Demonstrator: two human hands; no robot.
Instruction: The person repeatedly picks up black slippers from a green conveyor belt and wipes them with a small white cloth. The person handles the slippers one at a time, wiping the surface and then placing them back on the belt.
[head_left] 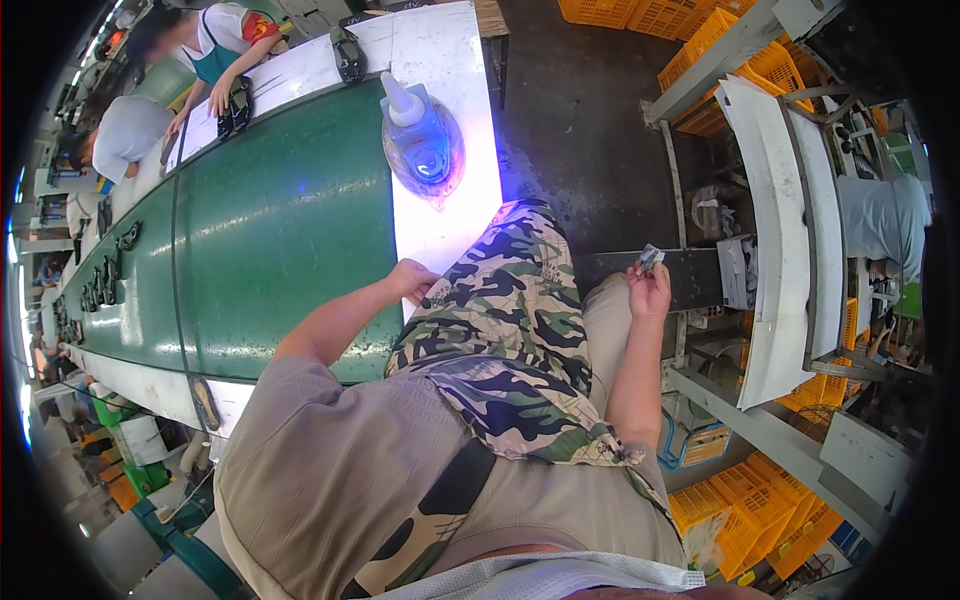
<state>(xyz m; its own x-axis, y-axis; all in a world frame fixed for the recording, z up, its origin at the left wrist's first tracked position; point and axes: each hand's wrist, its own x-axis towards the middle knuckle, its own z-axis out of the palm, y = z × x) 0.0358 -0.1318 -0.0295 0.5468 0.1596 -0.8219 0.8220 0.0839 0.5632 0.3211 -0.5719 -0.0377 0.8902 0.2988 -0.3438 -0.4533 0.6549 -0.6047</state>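
My right hand [650,293] is raised beside my right thigh. Its closed fingers pinch a small, shiny silvery packet [648,260] that sticks up above the fingertips. My left hand [412,281] is by the white table edge, its fingers curled against the side of my camouflage apron [500,330]. Whether they hold cloth or something else is hidden. Beyond the left hand, a squeeze bottle [404,104] with a white cone nozzle stands on the brightly lit white tabletop [445,220], a blue glow around it.
A green conveyor belt [290,230] runs on my left, with dark shoes [104,278] along it and a shoe sole [205,402] at its near edge. Across it a co-worker handles a dark shoe [236,108]. On my right are a metal rack [765,240] and orange crates [750,510].
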